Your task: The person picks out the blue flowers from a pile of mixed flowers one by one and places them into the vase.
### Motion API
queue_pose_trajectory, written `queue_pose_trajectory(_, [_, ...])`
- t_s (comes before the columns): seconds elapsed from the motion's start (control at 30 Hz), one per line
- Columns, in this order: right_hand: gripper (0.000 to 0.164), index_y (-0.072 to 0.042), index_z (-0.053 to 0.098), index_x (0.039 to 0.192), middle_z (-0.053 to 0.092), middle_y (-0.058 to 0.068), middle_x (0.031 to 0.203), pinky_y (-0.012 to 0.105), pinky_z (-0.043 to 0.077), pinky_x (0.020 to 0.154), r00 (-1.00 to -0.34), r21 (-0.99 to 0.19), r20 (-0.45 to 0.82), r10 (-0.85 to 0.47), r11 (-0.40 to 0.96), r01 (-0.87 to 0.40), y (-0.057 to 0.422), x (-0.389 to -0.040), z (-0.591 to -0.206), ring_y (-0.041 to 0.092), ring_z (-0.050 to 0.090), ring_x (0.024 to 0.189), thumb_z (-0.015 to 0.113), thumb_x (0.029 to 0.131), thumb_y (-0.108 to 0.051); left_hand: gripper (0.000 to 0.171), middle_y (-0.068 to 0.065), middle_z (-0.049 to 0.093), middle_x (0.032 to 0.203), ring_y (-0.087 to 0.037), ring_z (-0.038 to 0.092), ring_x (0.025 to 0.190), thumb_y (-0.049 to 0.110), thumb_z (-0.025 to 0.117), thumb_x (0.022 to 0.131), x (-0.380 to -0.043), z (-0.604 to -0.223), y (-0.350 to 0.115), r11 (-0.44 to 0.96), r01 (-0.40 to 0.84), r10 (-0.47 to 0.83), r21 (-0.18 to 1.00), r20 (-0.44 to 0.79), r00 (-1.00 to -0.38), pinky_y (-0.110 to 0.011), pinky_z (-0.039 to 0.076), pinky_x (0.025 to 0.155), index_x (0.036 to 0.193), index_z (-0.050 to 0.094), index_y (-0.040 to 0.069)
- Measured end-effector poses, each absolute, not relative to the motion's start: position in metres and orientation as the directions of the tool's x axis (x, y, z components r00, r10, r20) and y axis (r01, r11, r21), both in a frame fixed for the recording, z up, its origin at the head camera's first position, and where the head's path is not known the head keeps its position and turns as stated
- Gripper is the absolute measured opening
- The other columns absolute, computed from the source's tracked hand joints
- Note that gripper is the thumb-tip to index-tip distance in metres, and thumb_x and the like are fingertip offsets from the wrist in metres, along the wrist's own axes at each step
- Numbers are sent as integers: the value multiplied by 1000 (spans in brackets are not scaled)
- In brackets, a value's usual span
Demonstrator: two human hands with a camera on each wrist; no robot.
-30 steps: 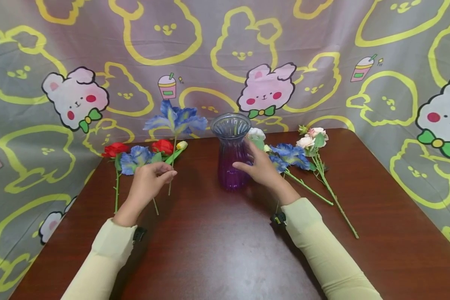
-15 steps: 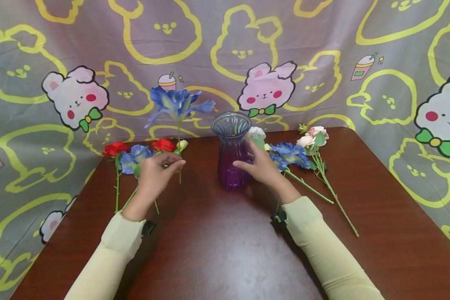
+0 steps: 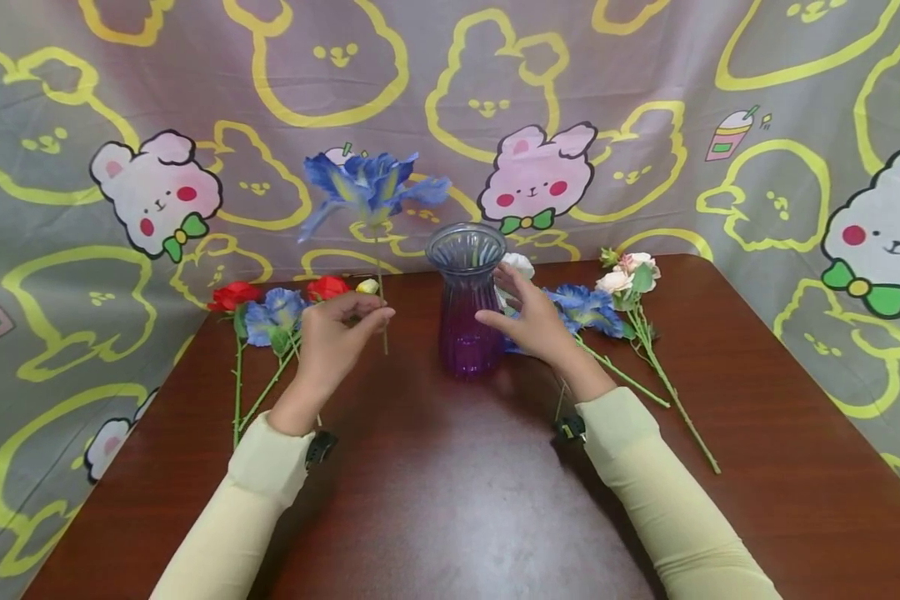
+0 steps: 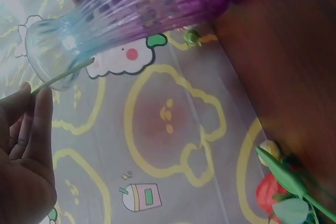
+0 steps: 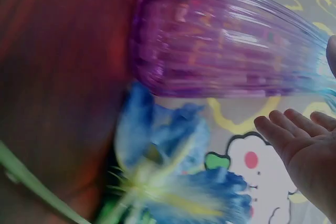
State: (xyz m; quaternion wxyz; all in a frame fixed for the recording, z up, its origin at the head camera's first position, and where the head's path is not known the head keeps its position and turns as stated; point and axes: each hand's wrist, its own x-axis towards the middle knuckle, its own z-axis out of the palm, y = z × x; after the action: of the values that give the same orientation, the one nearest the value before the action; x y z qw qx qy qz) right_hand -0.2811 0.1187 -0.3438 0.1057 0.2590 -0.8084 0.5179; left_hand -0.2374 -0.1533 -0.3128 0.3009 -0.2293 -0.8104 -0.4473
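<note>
My left hand point(image 3: 339, 342) pinches the thin stem of a blue artificial iris point(image 3: 375, 185), bloom upward, to the left of a glass vase point(image 3: 471, 304). That vase stands upright, purple below and clear bluish at its flared rim. In the left wrist view the stem's lower end point(image 4: 79, 68) overlaps the vase's neck, between thumb and fingers of the left hand point(image 4: 26, 156). My right hand point(image 3: 536, 321) is at the vase's right side with fingers spread. The right wrist view shows the right hand's point(image 5: 310, 156) relaxed fingers beside the vase point(image 5: 220, 40), a gap showing between them.
Left on the brown table point(image 3: 450, 500) lie red flowers point(image 3: 234, 296), a blue iris point(image 3: 273, 317) and a pale yellow bud point(image 3: 367, 286). Right of the vase lie another blue iris point(image 3: 588, 310), a white flower point(image 3: 517, 267) and pale pink roses point(image 3: 630, 273). A patterned curtain point(image 3: 420, 75) hangs behind.
My left hand has moved right and slightly up, carrying the iris nearer the vase. The right hand stays beside the vase, its fingers a little more spread.
</note>
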Motion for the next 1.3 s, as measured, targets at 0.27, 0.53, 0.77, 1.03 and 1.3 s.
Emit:
queue_pose_trajectory(0.27, [76,-22,26,138,37,-2,135,33,36,93,-836,-754,476,-271,364,-547,133,-281,-323,8,36,120,68,75,-34,10,-9,65,68,-16,62,59,7,70,74,-223,-292,-130,441,663,123,605,691,-712,-23,50,55,79,66,-1])
queue_pose_trajectory(0.53, [62,1,37,130,43,15,129,39,37,91,-751,-699,627,-206,278,-659,124,-245,-271,23,42,117,67,77,-6,9,-14,64,69,-23,62,60,1,68,75,-218,-287,-114,349,660,129,666,663,-737,-23,50,56,79,64,-5])
queue_pose_trajectory(0.77, [47,9,48,117,51,18,118,40,39,89,-642,-626,747,-173,142,-767,109,-230,-251,22,48,111,66,74,5,11,-13,65,70,-20,62,60,3,69,74,-217,-287,-97,324,665,136,673,663,-737,-24,50,56,80,64,-5])
queue_pose_trajectory(1.03, [36,10,52,112,57,21,107,38,45,82,-684,-685,693,-227,85,-723,94,-216,-240,27,55,100,63,78,3,9,-12,65,71,-15,62,62,2,68,75,-218,-292,-80,256,674,162,692,657,-736,-27,51,57,80,65,-4])
queue_pose_trajectory(1.3, [24,9,59,102,62,19,95,29,48,75,-731,-729,647,-218,105,-677,89,-216,-239,21,61,86,62,80,-1,7,-11,65,70,-15,62,61,2,67,75,-216,-296,-68,222,669,176,709,646,-743,-28,50,57,80,65,-4])
